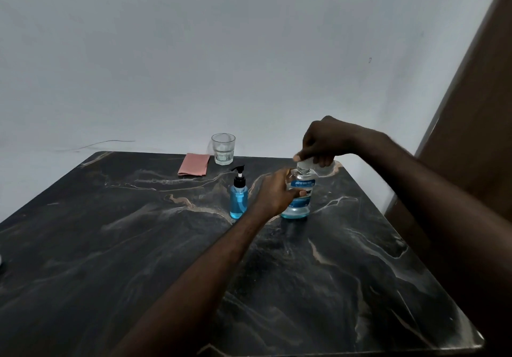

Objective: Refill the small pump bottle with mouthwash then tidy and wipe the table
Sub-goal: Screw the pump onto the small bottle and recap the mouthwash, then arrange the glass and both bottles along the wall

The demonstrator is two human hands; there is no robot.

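Now I count one mouthwash bottle [298, 196], one small pump bottle [238, 196] just beside it, one glass [223, 149], one pink cloth [193, 164]. My left hand [277, 194] has its grip around the mouthwash bottle's body; my right hand [321, 141] grips its white cap [304, 164]. Dark marbled tabletop [110, 245], pale wall [194, 51] behind.

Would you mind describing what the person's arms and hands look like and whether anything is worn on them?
Both forearms are bare as far as the frame shows, with no sleeves visible. The left hand and right hand wear no gloves, and no watch, bracelet or rings can be seen.
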